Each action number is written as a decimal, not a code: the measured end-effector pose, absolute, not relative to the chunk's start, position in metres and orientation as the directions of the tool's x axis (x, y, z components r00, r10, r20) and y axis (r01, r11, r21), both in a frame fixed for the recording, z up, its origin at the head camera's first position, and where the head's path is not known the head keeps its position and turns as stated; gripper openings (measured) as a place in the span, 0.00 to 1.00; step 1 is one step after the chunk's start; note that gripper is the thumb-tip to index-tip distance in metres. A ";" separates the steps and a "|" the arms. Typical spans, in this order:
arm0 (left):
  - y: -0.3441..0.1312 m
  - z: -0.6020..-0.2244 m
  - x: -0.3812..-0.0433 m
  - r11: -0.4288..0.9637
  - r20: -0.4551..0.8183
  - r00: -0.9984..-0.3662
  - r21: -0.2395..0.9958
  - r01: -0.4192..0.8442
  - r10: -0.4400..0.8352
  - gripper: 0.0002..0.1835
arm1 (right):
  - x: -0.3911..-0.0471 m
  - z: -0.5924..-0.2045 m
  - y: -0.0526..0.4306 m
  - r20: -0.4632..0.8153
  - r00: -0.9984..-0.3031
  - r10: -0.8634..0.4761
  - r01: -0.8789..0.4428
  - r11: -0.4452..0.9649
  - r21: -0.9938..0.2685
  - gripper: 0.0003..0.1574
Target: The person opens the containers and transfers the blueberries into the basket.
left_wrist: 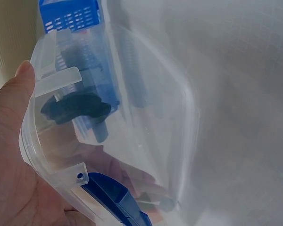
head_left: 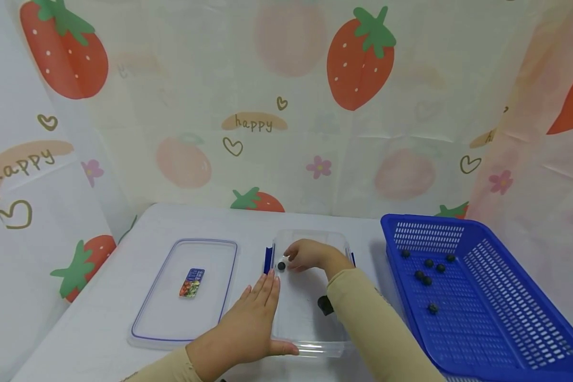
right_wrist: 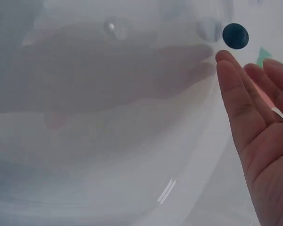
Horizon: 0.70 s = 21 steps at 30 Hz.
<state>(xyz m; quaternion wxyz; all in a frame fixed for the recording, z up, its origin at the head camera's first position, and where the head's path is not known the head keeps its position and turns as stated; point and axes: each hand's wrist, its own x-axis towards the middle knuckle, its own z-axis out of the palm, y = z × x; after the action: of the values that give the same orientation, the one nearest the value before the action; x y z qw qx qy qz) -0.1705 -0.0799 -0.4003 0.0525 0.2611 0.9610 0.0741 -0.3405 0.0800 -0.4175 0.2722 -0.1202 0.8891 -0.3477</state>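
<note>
A clear plastic box (head_left: 315, 347) with blue side latches (head_left: 268, 260) stands in front of me. My left hand (head_left: 250, 323) lies along its left rim, fingers straight and thumb out toward the front edge. In the left wrist view that hand (left_wrist: 9, 183) touches the box's outer corner. My right hand (head_left: 310, 254) reaches into the box near the far left corner. Beside its fingertips sits a small dark ball (head_left: 281, 266). The right wrist view shows loosely bent fingers (right_wrist: 231, 80) just apart from the ball (right_wrist: 235, 36), with nothing held.
To the left lies a clear lid (head_left: 159, 318) with a blue seal and a colourful label (head_left: 192, 283). At the right stands a blue perforated basket (head_left: 520, 302) with several small dark balls (head_left: 427, 280) in it. A strawberry-print cloth (head_left: 286, 159) hangs behind the table.
</note>
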 end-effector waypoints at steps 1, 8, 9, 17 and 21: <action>-0.080 -0.400 -0.171 0.854 -0.065 -0.859 0.166 0.493 0.508 0.65 | -0.340 -0.417 0.080 -0.402 -0.815 -0.418 -0.038 0.730 -0.682 0.22; -0.080 -0.400 -0.170 0.855 -0.064 -0.859 0.166 0.492 0.507 0.64 | -0.337 -0.416 0.076 -0.427 -0.763 -0.486 -0.066 0.715 -0.696 0.21; -0.080 -0.400 -0.170 0.854 -0.063 -0.859 0.165 0.493 0.508 0.64 | -0.337 -0.416 0.076 -0.427 -0.758 -0.492 -0.066 0.710 -0.701 0.20; -0.080 -0.399 -0.170 0.856 -0.076 -0.859 0.170 0.489 0.506 0.64 | -0.337 -0.415 0.074 -0.404 -0.746 -0.529 -0.104 0.693 -0.714 0.14; -0.080 -0.399 -0.171 0.854 -0.077 -0.857 0.169 0.492 0.509 0.64 | -0.338 -0.414 0.076 -0.392 -0.743 -0.543 -0.076 0.650 -0.757 0.12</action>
<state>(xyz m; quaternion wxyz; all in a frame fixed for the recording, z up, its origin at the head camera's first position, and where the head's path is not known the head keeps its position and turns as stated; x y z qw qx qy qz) -0.1712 -0.0798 -0.3991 0.0595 0.2605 0.9610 0.0718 -0.3379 0.0764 -0.4139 0.3096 -0.1811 0.8538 -0.3774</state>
